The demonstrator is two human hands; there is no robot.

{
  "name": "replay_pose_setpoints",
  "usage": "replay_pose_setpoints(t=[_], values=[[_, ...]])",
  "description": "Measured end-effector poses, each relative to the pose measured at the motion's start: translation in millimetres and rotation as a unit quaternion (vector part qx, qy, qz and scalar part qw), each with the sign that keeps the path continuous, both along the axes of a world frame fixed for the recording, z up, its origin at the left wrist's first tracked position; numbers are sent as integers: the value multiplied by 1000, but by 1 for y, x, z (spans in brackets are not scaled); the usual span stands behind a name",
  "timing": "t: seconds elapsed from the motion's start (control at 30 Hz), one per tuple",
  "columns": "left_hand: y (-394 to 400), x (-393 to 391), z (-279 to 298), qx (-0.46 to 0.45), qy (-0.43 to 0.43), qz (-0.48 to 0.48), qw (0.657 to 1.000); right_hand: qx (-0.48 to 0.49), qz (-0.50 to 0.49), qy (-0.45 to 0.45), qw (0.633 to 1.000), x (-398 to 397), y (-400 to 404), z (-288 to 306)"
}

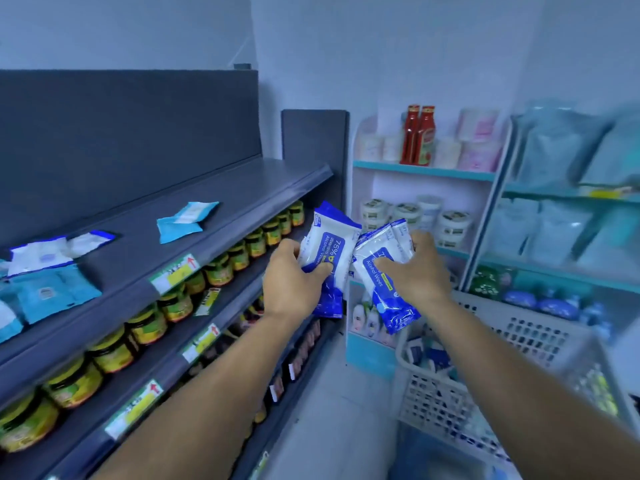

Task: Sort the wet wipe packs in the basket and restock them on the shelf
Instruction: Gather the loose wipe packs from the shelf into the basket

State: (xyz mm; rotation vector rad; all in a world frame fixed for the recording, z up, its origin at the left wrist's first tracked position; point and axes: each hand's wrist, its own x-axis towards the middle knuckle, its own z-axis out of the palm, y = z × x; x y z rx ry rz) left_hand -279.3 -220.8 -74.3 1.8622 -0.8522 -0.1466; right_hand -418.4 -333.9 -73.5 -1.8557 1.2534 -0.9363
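Both forearms reach forward from the bottom edge, bare to the wrist. Far left of the left hand (292, 277), on the dark grey top shelf (214, 199), lie flat wet wipe packs: a teal pack (52, 294) nearest, a white and blue pack (45, 254) behind it, and further along a teal pair (185, 220) lying apart from the rest. Below that shelf, rows of yellow-labelled jars (149, 323) run along the next level, with yellow price tags (175, 271) clipped to the shelf edges.

The left hand grips a blue and white alcohol wipes pack (332, 244), thumb curled over its printed front, fingers behind; the pack stands nearly upright, its top leaning away. Just beside it, edges touching, the right hand (414, 268) holds a second alcohol wipes pack (384, 271), thumb pressed on the label, fingers curled over the top edge, the pack tilted with its lower end hanging down.

Below the right forearm stands a pale perforated basket (526, 337) with more packs inside, too blurred to name. Beyond the hands, a white rack with turquoise shelves (422, 169) holds two red sauce bottles (419, 135) and white tubs (450, 221).
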Motion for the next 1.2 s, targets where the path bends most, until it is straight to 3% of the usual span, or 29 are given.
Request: replay_pose_setpoints(t=[0.33,0.6,0.97,1.2], values=[[-116,-168,-75,88,47,-140,985,74,-134,23,988,-197,-65,-74],[-202,-273,-133,160,56,-188,967,146,-183,29,972,-301,-135,-140],[-296,-299,-214,263,49,-192,944,218,-209,75,950,-323,-211,-226],[-346,-299,-296,345,91,-210,910,270,-233,115,927,-312,-254,-300]])
